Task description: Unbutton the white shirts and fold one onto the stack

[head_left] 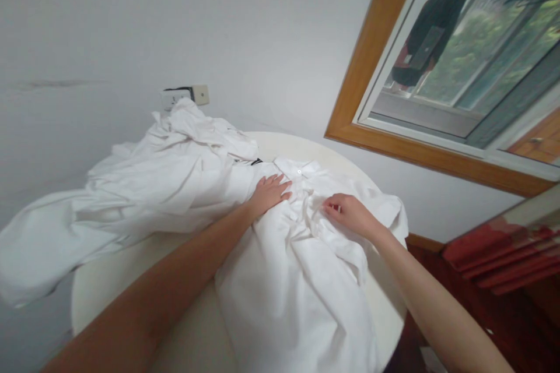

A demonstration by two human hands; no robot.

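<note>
Head view, the only one: white shirt (301, 291) lies on the round pale counter (291, 143), directly under both sets of fingers and running from there toward the wearer. Step in hand looks like working the upper front, just below the collar (286, 166). Left fingers (275, 182) are spread flat, palm down, pressing cloth, not gripping. Right fingers (339, 199) are curled, tips together at the cloth; can't tell if a fold is pinched between them.

Next move, as I judge it, calls for the left fingers to steady the cloth while the right ones get a sure hold on the bunched front. Thin, loose fabric, probably slips and creases easily.

Shirt look: plain white, collar just beyond the fingers, one small button (299, 172) showing there. Tight gathers between the two sets of fingers, long soft folds on the near side of them, smoother toward the wearer. More white cloth spreads right of the right fingers, near the counter edge. Bottom end runs out of frame.

Left of the left fingers: big crumpled heap of white clothes (175, 169). Well beyond the right fingers: window frame (371, 46), wooden.
</note>
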